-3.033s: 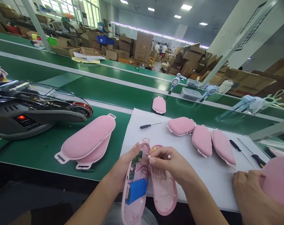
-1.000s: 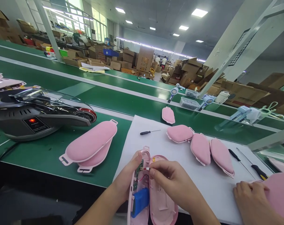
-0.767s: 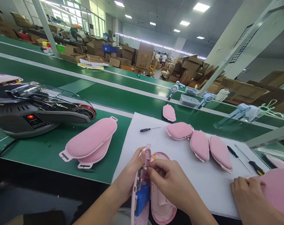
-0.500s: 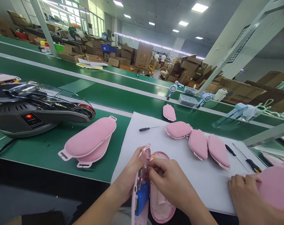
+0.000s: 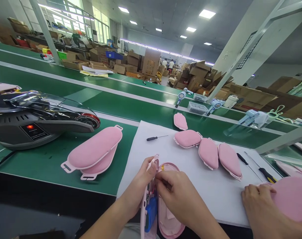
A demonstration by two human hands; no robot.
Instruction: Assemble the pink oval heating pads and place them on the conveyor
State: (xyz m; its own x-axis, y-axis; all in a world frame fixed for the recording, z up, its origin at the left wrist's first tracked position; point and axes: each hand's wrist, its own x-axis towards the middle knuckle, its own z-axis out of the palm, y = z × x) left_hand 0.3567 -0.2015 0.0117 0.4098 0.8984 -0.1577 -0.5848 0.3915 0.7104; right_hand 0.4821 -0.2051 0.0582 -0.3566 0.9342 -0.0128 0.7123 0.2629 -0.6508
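My left hand [image 5: 141, 181] is closed on the upper end of a pink shell half [image 5: 142, 215], held on edge with a blue battery-like block [image 5: 151, 212] and small wires inside. Beside it lies the other pink half [image 5: 169, 224], its hollow inner side facing up, with a bit of yellow near its top. My right hand [image 5: 178, 192] has its fingers pinched together at the gap between the halves, by the wires. What its fingertips hold is too small to make out.
Several closed pink cases [image 5: 188, 138] and a small screwdriver [image 5: 152, 138] lie on the white sheet [image 5: 141, 146]. Stacked pink pieces [image 5: 96, 147] and a dark machine [image 5: 41, 122] stand left. Another person's hand [image 5: 263, 202] holds a pink piece [image 5: 292, 199] at right.
The view has shifted slightly. Both of my hands stay at the pink halves, and my right fingers have moved only a little at the gap.
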